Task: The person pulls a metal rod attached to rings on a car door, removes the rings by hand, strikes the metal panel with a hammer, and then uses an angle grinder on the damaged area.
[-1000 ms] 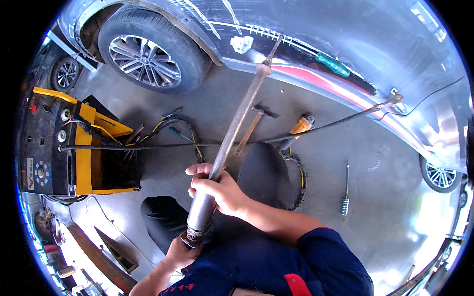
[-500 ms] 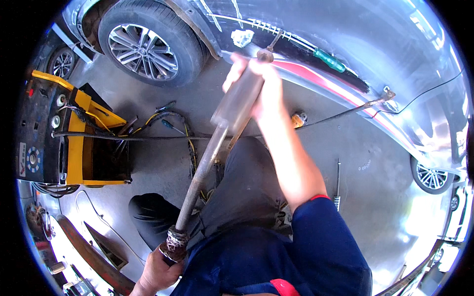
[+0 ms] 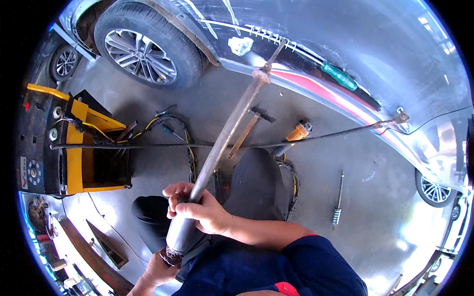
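Note:
A long steel slide hammer (image 3: pixel 229 128) runs slantwise from my lap up to the car's side. My left hand (image 3: pixel 159 271) is closed round its wrapped handle at the lower end. My right hand (image 3: pixel 206 213) grips the sliding weight (image 3: pixel 180 233), which sits down against that handle. The hammer's tip (image 3: pixel 282 44) reaches a row of small wire rings (image 3: pixel 261 33) on the damaged sill panel; whether it is hooked in one is too small to tell. A green-handled screwdriver (image 3: pixel 338 76) lies along the rings, its shaft seemingly through them.
A yellow and black machine (image 3: pixel 74 167) stands at left. From it a dark cable (image 3: pixel 326 136) crosses to a clamp (image 3: pixel 401 117) on the car. On the floor lie a wooden-handled hammer (image 3: pixel 244 135), an orange angle grinder (image 3: pixel 298 132) and a thin rod tool (image 3: pixel 339 200). A wheel (image 3: pixel 140 56) stands upper left.
My right hand has pulled the sliding weight down the shaft, from near the tip to the handle. The left hand keeps its grip. The view has shifted slightly.

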A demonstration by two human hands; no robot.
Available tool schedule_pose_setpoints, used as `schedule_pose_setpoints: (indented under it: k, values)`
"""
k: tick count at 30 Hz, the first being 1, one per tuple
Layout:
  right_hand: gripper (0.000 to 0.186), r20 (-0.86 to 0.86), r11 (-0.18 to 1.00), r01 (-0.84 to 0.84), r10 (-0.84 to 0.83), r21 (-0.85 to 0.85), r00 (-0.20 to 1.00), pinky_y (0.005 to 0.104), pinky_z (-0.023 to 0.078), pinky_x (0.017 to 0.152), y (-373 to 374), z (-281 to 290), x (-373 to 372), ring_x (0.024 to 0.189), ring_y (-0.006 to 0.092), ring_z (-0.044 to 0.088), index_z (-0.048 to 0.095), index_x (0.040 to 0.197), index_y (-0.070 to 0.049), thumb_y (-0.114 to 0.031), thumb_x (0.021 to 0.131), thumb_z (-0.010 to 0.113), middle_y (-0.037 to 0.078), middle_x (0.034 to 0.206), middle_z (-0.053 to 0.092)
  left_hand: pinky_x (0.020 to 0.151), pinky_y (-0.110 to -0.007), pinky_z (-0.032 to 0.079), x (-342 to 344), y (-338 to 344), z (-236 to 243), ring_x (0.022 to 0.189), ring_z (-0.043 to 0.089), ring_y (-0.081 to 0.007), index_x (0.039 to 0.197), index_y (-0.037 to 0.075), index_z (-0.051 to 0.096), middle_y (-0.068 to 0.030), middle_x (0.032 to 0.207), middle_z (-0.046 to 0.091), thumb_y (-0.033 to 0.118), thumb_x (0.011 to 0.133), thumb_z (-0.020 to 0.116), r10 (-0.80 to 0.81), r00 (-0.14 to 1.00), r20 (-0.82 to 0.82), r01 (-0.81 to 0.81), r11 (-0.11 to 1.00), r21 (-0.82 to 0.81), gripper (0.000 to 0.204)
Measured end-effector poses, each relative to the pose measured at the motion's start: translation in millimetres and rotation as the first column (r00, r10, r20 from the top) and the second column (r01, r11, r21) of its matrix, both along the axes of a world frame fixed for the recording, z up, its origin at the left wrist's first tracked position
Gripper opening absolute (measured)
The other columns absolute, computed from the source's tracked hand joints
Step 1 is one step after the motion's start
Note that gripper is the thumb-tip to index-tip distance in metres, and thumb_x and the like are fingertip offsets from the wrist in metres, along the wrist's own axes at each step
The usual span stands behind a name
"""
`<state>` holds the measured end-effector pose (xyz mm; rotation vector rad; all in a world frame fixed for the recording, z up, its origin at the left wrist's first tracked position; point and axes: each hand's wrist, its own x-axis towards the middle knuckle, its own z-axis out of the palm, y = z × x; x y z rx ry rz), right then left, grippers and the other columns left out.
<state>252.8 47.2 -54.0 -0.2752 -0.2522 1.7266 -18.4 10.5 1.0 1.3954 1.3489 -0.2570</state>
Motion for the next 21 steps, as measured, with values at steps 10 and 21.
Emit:
schedule_pose_setpoints:
  k: [10, 21]
  values:
    - [0.056, 0.102, 0.992, 0.087, -0.096, 0.097, 0.99, 0.0461, 0.055, 0.09, 34.2, 8.2, 70.3, 0.091, 0.0237, 0.067, 0.055, 0.146, -0.006, -0.011, 0.092, 0.069, 0.009, 0.096, 0.065, 0.074, -0.031, 0.052, 5.5, -4.5, -7.9, 0.077, 0.062, -0.0121, 0.102, 0.002, 0.067, -0.0023, 0.083, 0.069, 0.01, 0.081, 0.071, -0.056, 0.998, -0.007, 0.057, 0.993, 0.101, 0.023]
    - [0.041, -0.016, 0.972, 0.232, -0.232, 0.025, 0.973, 0.0416, 0.056, 0.082, 30.0, 8.4, 43.3, 0.087, 0.0229, 0.066, 0.056, 0.127, -0.005, -0.021, 0.091, 0.068, 0.008, 0.092, 0.063, 0.074, -0.029, 0.051, 4.3, -8.1, -5.8, 0.078, 0.059, -0.0082, 0.099, 0.001, 0.066, -0.0007, 0.081, 0.066, 0.007, 0.081, 0.067, 0.062, 0.997, 0.053, -0.068, 0.99, 0.122, 0.019]
